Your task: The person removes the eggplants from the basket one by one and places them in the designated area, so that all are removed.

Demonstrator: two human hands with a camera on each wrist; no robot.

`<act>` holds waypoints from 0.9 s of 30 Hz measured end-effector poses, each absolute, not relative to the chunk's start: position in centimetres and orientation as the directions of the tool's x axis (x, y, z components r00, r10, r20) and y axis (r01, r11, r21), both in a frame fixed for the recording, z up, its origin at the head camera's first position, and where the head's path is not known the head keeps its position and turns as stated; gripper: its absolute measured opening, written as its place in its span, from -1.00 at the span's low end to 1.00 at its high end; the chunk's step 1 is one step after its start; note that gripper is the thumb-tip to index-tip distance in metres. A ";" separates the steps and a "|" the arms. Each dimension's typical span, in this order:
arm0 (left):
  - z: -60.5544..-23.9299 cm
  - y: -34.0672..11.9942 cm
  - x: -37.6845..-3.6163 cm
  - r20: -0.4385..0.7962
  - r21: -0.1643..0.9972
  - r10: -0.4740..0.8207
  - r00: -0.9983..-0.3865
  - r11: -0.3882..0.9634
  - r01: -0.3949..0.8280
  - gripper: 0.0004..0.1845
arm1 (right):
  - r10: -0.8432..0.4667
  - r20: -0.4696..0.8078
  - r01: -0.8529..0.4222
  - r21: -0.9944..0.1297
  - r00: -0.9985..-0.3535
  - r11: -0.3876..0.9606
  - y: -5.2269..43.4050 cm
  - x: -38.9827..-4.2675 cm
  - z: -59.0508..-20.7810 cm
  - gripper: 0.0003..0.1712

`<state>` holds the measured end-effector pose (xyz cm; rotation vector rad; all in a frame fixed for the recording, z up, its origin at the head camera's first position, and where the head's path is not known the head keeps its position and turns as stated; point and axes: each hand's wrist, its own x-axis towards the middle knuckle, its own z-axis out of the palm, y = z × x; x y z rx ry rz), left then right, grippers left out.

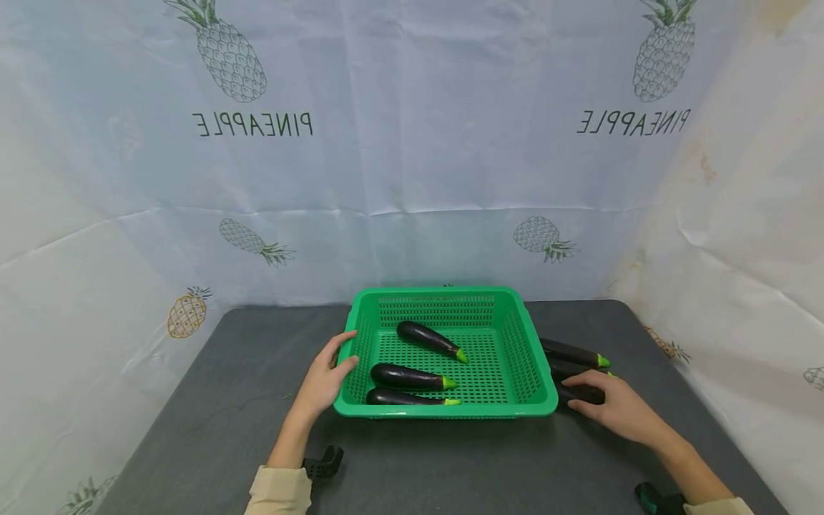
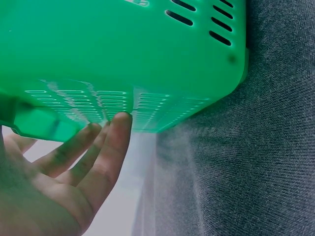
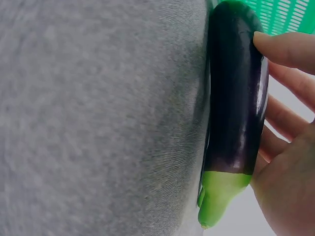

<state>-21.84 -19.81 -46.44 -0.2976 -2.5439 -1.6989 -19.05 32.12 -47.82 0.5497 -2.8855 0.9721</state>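
Note:
A green plastic basket (image 1: pixel 444 410) with slotted walls stands on the dark table, holding three eggplants: one at the back (image 1: pixel 428 337), one in the middle (image 1: pixel 408 376) and one at the front (image 1: pixel 402 398). My left hand (image 1: pixel 322 383) holds its left rim; in the left wrist view, fingers (image 2: pixel 106 162) reach under the rim to the outer wall. On the right, my right hand (image 1: pixel 621 408) grips a dark eggplant (image 3: pixel 236 93) with a green stem end, thumb on one side and fingers on the other. It lies close beside the basket, partly covered by the hand.
Beyond my right hand two more eggplants lie on the table, the farther one (image 1: pixel 573 352) and a nearer one (image 1: pixel 561 369) partly hidden. A pale pineapple-print cloth (image 1: pixel 412 164) hangs behind the dark tabletop (image 1: pixel 450 465) and along both sides.

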 end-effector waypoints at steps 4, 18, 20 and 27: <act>-46.4 -19.8 -21.8 0.163 0.908 0.119 -0.979 0.371 0.196 -0.44 | -0.334 0.194 -0.384 -0.546 -0.922 0.745 31.9 -19.2 -47.9 -0.63; -46.4 -19.7 -21.7 0.156 0.921 0.100 -0.983 0.346 0.181 -0.46 | -0.366 0.388 -0.504 -0.358 -0.846 0.786 31.5 -19.6 -47.8 -0.63; -46.4 -19.7 -21.7 0.158 0.920 0.099 -0.982 0.347 0.184 -0.46 | -0.345 0.402 -0.500 -0.392 -0.848 0.772 31.5 -19.5 -47.5 -0.65; -46.3 -19.7 -21.6 0.167 0.914 0.105 -0.980 0.357 0.194 -0.46 | -0.266 0.399 -0.461 -0.547 -0.878 0.699 31.0 -19.5 -45.7 -0.73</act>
